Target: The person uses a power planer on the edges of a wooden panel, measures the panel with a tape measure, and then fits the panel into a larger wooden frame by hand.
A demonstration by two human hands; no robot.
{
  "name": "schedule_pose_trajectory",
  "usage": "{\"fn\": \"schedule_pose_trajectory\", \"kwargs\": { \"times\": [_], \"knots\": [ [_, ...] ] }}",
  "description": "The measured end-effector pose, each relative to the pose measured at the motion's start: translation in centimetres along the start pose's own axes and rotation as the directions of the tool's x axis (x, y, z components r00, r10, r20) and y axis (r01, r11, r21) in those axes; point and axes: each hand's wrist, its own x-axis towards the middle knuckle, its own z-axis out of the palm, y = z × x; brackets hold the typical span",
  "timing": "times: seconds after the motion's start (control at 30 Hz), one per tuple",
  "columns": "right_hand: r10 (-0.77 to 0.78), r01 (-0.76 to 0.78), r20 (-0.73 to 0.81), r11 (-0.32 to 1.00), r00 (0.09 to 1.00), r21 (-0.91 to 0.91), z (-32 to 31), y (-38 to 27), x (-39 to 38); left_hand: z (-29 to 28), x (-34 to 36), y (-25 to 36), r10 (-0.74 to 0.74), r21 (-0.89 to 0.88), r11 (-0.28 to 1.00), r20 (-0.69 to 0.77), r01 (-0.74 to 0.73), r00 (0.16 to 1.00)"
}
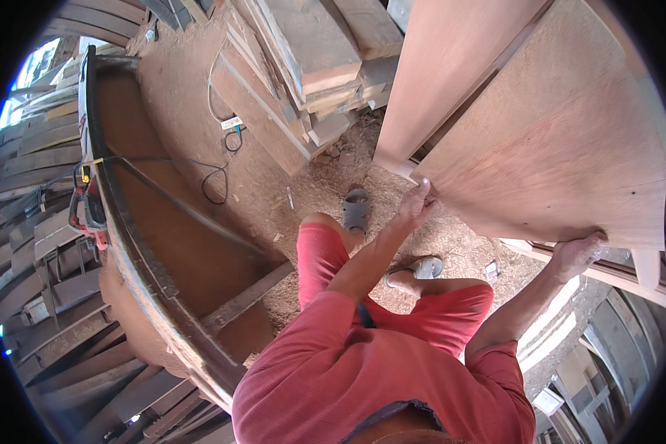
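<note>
A broad, thin wooden panel (555,140) with pale reddish grain lies to the right, on or just above a wooden frame (644,270). My left hand (417,206) is closed on the panel's near left corner, thumb up and the other fingers partly hidden. Farther right, my right hand (579,256) grips the near edge, its fingers curled there. Beyond the panel runs a long smooth plank (451,74), with a dark gap between the two.
Stacked thick boards (311,52) stand ahead. At left is a dusty workbench (148,214) with a red power tool (89,211) at its edge. A cable and a white power strip (231,123) lie on the sawdust-covered floor. Piled planks (44,318) line the far left.
</note>
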Motion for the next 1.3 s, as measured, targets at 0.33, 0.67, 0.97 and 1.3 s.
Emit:
{"fn": "schedule_pose_trajectory", "kwargs": {
  "times": [0.33, 0.67, 0.97, 1.3],
  "knots": [
    [0.024, -0.025, 0.009, 0.972, 1.000, 0.235, 5.3, 2.4, -4.2, -7.4, 9.2, -2.7, 0.151, -0.146, 0.979, 0.066, -0.140, 0.986],
    [-0.255, 0.267, -0.125, 0.959, 0.959, 0.093, 6.6, 2.4, -4.9, -7.5, 11.8, -3.2, 0.194, 0.035, 0.980, 0.007, -0.195, 0.981],
    [-0.734, 0.631, 0.186, 0.391, 0.653, -0.670, 4.0, -0.8, -6.4, -6.5, 10.9, -3.0, 0.258, 0.066, 0.965, -0.061, -0.254, 0.964],
    [-0.232, 0.246, 0.133, 0.965, 0.963, -0.093, 3.5, 4.9, -6.0, -8.5, 13.0, -3.9, 0.247, -0.034, 0.966, -0.161, -0.255, 0.956]
  ]
}}
